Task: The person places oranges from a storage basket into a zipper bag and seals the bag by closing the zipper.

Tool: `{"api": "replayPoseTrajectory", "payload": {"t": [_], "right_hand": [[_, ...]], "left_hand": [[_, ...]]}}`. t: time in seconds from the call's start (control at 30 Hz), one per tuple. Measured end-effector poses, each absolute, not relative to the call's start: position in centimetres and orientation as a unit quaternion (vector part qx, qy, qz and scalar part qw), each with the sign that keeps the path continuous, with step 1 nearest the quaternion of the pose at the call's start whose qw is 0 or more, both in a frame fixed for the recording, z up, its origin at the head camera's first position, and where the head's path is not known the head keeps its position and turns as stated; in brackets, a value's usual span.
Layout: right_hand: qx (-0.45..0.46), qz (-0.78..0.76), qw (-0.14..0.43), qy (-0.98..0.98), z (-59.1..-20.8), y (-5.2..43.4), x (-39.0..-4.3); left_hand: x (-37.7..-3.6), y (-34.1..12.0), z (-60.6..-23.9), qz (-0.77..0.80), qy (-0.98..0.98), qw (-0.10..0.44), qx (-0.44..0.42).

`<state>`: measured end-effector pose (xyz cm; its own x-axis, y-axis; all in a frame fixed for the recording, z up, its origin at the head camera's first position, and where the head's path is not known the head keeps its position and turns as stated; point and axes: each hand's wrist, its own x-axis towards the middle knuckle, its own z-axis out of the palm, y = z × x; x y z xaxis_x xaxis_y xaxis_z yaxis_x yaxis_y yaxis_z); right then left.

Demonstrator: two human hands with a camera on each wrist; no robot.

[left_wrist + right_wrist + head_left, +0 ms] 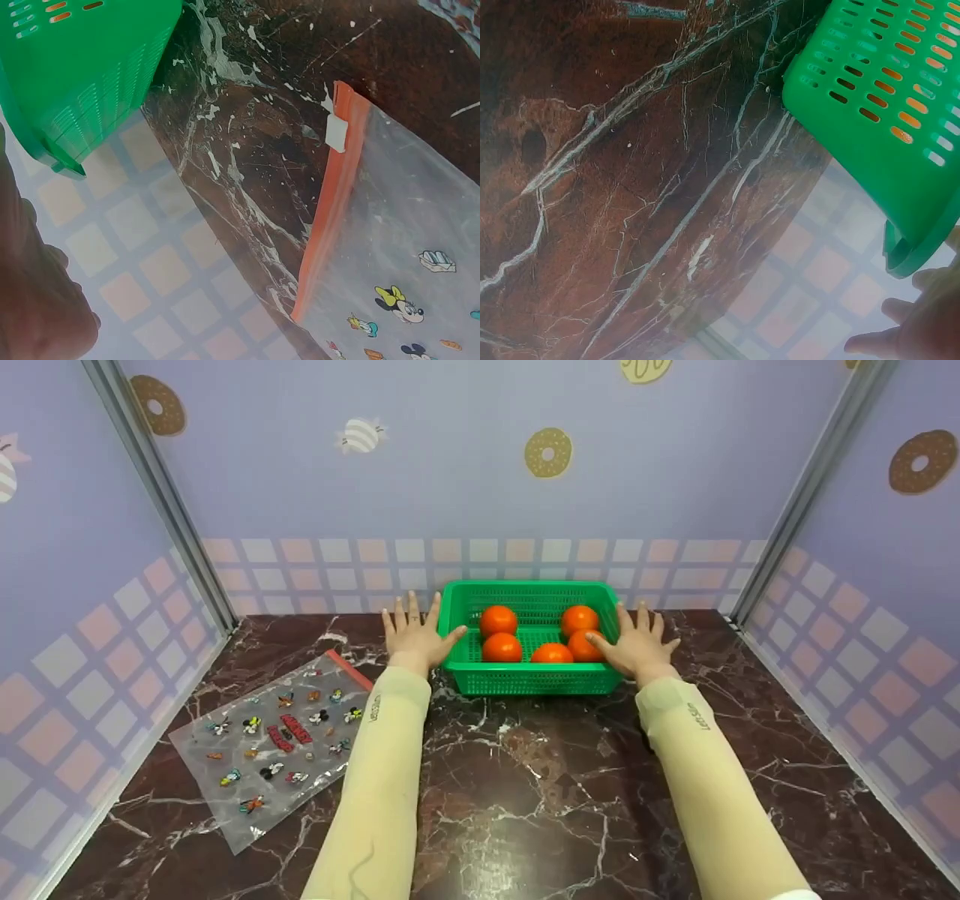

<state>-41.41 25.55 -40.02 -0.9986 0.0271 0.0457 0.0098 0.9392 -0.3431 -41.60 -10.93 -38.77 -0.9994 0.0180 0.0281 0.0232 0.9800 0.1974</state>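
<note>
A green plastic basket (540,682) with slotted walls stands on the table near the back wall. Inside lie several glossy orange-red round fruits (499,621), which look like tomatoes. My left hand (415,639) is at the basket's left side, fingers straight and spread, its thumb reaching over the rim. At the opposite end my right hand (637,649) has its fingers spread too, with the thumb over the right rim, partly in front of one fruit. Both wrist views show the basket's slotted wall close up, and only part of each hand; whether the palms press the walls cannot be told.
A clear zip bag (300,757) with cartoon prints and an orange-red zip edge lies flat left of the basket, partly behind the left forearm. Patterned walls (480,495) enclose the dark marbled table (517,810) at the back and both sides.
</note>
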Motion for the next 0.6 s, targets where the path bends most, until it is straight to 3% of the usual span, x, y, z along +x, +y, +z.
{"api": "replayPoseTrajectory", "payload": {"t": [0.6], "right_hand": [[-0.028, 0.255, 0.005, -0.967, -39.84, 26.41, -41.61]], "left_hand": [[-41.50, -11.31, -38.71, -0.220, -0.975, -0.015, 0.003]]}}
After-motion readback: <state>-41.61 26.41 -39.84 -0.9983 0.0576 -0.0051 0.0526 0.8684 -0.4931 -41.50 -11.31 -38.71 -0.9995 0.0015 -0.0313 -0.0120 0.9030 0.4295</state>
